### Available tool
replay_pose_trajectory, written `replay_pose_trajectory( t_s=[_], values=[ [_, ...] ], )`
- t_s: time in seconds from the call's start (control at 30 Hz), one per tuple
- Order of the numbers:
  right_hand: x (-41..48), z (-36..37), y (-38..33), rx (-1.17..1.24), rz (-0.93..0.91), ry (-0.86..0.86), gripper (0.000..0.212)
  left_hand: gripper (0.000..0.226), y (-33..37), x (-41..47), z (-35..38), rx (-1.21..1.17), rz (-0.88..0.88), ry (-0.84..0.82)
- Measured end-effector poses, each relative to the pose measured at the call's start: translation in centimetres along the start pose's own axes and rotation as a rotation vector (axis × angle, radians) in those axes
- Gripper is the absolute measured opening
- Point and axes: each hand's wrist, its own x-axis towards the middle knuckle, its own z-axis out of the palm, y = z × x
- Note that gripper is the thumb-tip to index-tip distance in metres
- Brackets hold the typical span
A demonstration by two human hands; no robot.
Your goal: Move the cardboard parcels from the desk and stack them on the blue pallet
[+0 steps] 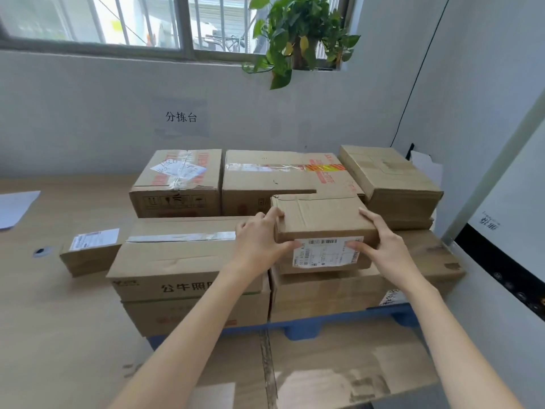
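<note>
Head view: both hands clamp the parcel (pixel 321 219) by its ends. Left hand (pixel 259 237) is on the left end, fingers curled over the top-left corner, thumb pressed on the front face beside the label (pixel 327 251). Right hand (pixel 383 246) is on the right end, fingers laid up along that edge, thumb on the label itself. So each side is a pinch, fingers against thumb, with the parcel between the palms. Both forearms come in from the bottom edge, stretched forward and converging on the parcel, wrists roughly straight.

Parcel is level, label facing the camera, at the front right of the stack. Its lower edge meets the big box (pixel 354 287) under it; can't tell if the weight is down.

The big box sits on the pallet (pixel 306 329), blue edge showing along the front. Just left of the parcel is the taped box (pixel 182 249), stacked on a lower box (pixel 191 314). Behind are two back boxes (pixel 180 181) (pixel 280 178), side by side and touching. Back right is a tilted box (pixel 389 178), on top of another. A small box (pixel 91 249) lies against the stack's left side.

Further out are a paper sheet (pixel 14 208) far left, a wall sign (pixel 181 117) and a plant (pixel 298 33) on the window sill.
</note>
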Motion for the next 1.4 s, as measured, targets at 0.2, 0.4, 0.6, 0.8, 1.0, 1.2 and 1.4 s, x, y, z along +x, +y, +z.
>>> replay_pose_trajectory(
  t_s=[0.2, 0.4, 0.6, 0.8, 1.0, 1.2, 1.4],
  values=[
    [-0.4, 2.5, 0.9, 0.039, -0.031, -0.018, 0.073, 0.056, -1.8, -0.6, 0.1, 0.056, -0.013, -0.006],
    [-0.8, 3.5, 1.2, 0.053, -0.054, -0.016, 0.077, 0.055, -2.4, -1.3, 0.0, 0.023, -0.020, 0.000],
    [-1.0, 3.4, 1.3, 0.036, -0.077, -0.011, 0.076, 0.054, -2.5, -1.9, -0.1, -0.096, -0.030, -0.040],
    [-1.0, 3.5, 1.4, 0.039, -0.080, -0.011, 0.074, 0.051, -2.5, -2.1, -0.6, -0.145, -0.044, -0.062],
    [-1.0, 3.2, 1.1, 0.032, -0.061, -0.043, 0.074, 0.052, -2.7, -2.3, -0.5, -0.150, -0.041, -0.066],
    [-1.1, 2.3, 0.2, 0.020, -0.031, -0.087, 0.075, 0.052, -2.3, -2.4, -0.6, -0.152, -0.043, -0.079],
    [-0.8, 2.0, -0.7, -0.004, -0.040, 0.009, 0.087, 0.065, -2.4, -2.6, -0.3, -0.165, -0.027, -0.080]
  ],
)
